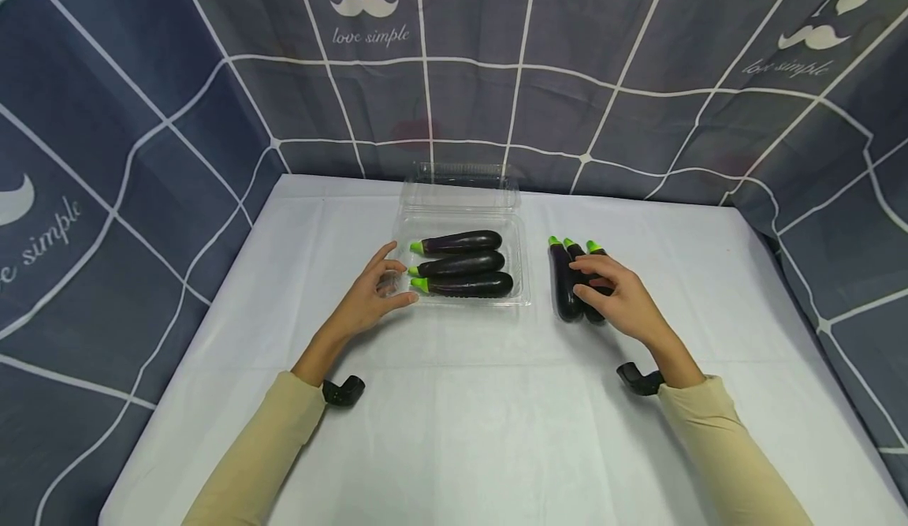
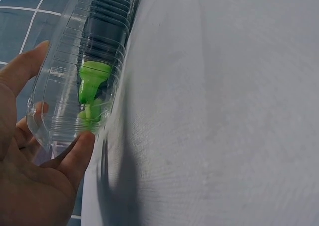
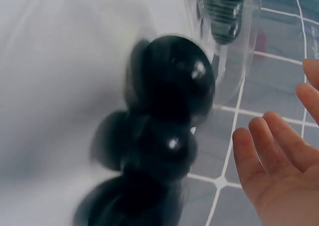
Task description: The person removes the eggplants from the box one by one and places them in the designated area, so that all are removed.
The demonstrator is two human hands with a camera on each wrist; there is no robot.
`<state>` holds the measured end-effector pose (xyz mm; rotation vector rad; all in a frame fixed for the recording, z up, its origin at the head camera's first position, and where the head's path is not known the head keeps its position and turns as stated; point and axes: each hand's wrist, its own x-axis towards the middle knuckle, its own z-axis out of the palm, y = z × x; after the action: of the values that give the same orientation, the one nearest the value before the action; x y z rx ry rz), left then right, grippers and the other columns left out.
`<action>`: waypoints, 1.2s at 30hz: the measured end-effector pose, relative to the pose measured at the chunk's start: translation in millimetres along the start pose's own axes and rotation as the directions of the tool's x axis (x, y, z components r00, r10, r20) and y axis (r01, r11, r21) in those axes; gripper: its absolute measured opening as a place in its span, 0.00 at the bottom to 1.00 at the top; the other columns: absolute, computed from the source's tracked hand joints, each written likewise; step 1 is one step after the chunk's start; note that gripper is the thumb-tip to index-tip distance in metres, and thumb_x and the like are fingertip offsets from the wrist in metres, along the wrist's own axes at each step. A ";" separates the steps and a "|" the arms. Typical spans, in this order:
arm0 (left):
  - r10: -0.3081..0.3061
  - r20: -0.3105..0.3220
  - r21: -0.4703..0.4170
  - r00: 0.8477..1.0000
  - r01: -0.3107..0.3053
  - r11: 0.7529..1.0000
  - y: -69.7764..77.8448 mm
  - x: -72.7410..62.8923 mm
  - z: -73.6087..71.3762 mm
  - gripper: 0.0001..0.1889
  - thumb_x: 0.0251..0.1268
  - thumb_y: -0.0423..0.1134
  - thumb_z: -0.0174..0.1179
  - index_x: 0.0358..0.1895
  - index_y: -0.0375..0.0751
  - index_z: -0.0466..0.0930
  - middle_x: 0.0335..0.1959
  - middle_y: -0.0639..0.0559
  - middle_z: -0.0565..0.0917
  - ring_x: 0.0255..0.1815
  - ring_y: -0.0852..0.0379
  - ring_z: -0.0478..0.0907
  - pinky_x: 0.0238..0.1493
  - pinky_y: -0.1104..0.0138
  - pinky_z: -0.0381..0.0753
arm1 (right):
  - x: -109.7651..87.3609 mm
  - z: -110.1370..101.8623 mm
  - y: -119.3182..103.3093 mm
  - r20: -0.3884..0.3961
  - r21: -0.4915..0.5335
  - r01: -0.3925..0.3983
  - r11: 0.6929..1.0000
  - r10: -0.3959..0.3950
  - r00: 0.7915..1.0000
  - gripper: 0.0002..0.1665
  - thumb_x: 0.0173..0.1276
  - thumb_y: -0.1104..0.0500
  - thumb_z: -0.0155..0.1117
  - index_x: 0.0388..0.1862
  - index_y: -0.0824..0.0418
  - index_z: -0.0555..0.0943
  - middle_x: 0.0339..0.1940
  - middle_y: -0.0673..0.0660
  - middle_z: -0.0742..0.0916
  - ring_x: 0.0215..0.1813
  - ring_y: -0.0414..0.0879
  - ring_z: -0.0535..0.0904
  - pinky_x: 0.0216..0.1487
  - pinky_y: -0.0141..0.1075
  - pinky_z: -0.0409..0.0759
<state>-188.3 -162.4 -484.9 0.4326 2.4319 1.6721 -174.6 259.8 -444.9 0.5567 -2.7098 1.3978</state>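
An open clear plastic container [image 1: 523, 274] holds three dark purple eggplants [image 1: 461, 264] with bright green stems, lying side by side. My left hand [image 1: 370, 293] holds the container's left end, thumb at the near corner and fingers behind the side wall; in the left wrist view the thumb [image 2: 79, 154] touches the plastic. To the right, three more eggplants [image 1: 563, 285] lie together on the table, stems pointing away. My right hand [image 1: 620, 297] hovers over them with loosely bent fingers. In the right wrist view that hand [image 3: 279, 171] is apart from the blurred eggplant ends [image 3: 177, 79].
The container's clear hinged lid [image 1: 461, 187] stands raised at the back, near the grey checked curtain [image 1: 468, 100]. A white cloth covers the table [image 1: 482, 423]. Black wrist mounts [image 1: 344, 391] sit on both forearms.
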 end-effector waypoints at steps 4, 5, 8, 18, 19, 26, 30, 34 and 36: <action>-0.003 0.001 -0.003 1.000 0.003 1.000 -0.7 0.2 -0.2 0.27 0.62 0.40 0.70 0.58 0.30 0.71 0.80 0.50 0.44 0.74 0.37 0.55 0.70 0.49 0.61 | 2.3 6.5 -6.4 0.022 0.025 0.011 1.000 -0.012 1.000 0.21 0.66 0.70 0.66 0.59 0.69 0.79 0.63 0.65 0.77 0.61 0.58 0.75 0.56 0.53 0.76; -0.004 0.004 -0.007 1.000 0.004 1.000 -1.1 0.3 -0.2 0.27 0.62 0.40 0.70 0.58 0.30 0.71 0.81 0.51 0.44 0.74 0.37 0.55 0.70 0.49 0.61 | 2.7 7.7 -8.5 0.027 0.034 0.012 0.999 -0.013 1.000 0.21 0.66 0.70 0.66 0.59 0.69 0.79 0.63 0.65 0.77 0.61 0.57 0.75 0.56 0.53 0.76; -0.010 0.009 -0.015 1.000 0.010 1.000 -1.4 0.0 -0.4 0.27 0.62 0.39 0.70 0.59 0.29 0.71 0.81 0.51 0.43 0.74 0.36 0.55 0.71 0.48 0.60 | 5.1 11.1 -15.4 0.040 0.056 0.019 0.998 -0.021 0.999 0.21 0.67 0.69 0.66 0.59 0.69 0.79 0.63 0.65 0.77 0.61 0.57 0.75 0.55 0.51 0.77; -0.027 0.030 -0.015 0.999 0.028 1.000 30.7 -8.1 -2.7 0.26 0.64 0.33 0.67 0.59 0.22 0.69 0.80 0.42 0.42 0.74 0.31 0.53 0.70 0.46 0.60 | 22.9 29.6 -35.8 0.081 0.075 0.094 0.993 -0.100 0.992 0.19 0.67 0.68 0.66 0.57 0.64 0.81 0.61 0.61 0.79 0.59 0.54 0.77 0.56 0.47 0.79; -0.026 0.031 -0.013 0.999 0.026 1.000 34.3 -9.3 -2.6 0.26 0.64 0.33 0.67 0.59 0.22 0.69 0.80 0.41 0.42 0.74 0.31 0.53 0.70 0.46 0.60 | 24.4 32.3 -37.3 0.084 0.080 0.104 0.991 -0.111 0.990 0.19 0.67 0.68 0.66 0.57 0.64 0.81 0.61 0.62 0.79 0.59 0.54 0.77 0.56 0.47 0.79; -0.021 0.032 -0.020 0.999 0.022 1.000 35.6 -10.9 -1.7 0.25 0.64 0.34 0.67 0.58 0.22 0.69 0.80 0.42 0.43 0.74 0.32 0.53 0.70 0.46 0.60 | 34.3 56.8 -42.4 0.121 0.052 0.185 0.981 -0.190 0.974 0.18 0.66 0.68 0.66 0.55 0.65 0.82 0.59 0.63 0.81 0.61 0.55 0.76 0.56 0.48 0.79; -0.018 0.031 -0.021 0.999 0.019 1.000 34.3 -10.6 -2.1 0.25 0.64 0.34 0.68 0.58 0.22 0.69 0.80 0.42 0.43 0.73 0.32 0.54 0.70 0.45 0.61 | 38.4 69.8 -47.7 0.148 -0.003 0.213 0.977 -0.210 0.966 0.19 0.67 0.66 0.67 0.56 0.65 0.82 0.60 0.65 0.80 0.62 0.56 0.75 0.59 0.51 0.76; -0.019 0.030 -0.024 0.999 0.020 1.000 34.7 -10.3 -2.6 0.25 0.64 0.34 0.68 0.58 0.22 0.69 0.80 0.42 0.43 0.73 0.32 0.55 0.69 0.45 0.61 | 43.5 81.4 -52.9 0.173 -0.023 0.213 0.977 -0.206 0.963 0.19 0.67 0.65 0.67 0.57 0.65 0.82 0.60 0.65 0.80 0.64 0.57 0.74 0.61 0.54 0.72; -0.020 0.031 -0.026 0.999 0.021 0.999 35.0 -10.0 -2.9 0.26 0.64 0.34 0.68 0.58 0.22 0.69 0.80 0.42 0.43 0.73 0.32 0.55 0.69 0.45 0.61 | 46.5 86.9 -54.5 0.189 -0.018 0.212 0.977 -0.205 0.960 0.19 0.67 0.66 0.67 0.57 0.66 0.81 0.60 0.65 0.80 0.64 0.57 0.74 0.62 0.54 0.71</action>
<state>-174.6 -156.5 -451.6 0.4244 2.3817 1.6753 -189.1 148.0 -444.7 0.9856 -2.7093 1.2980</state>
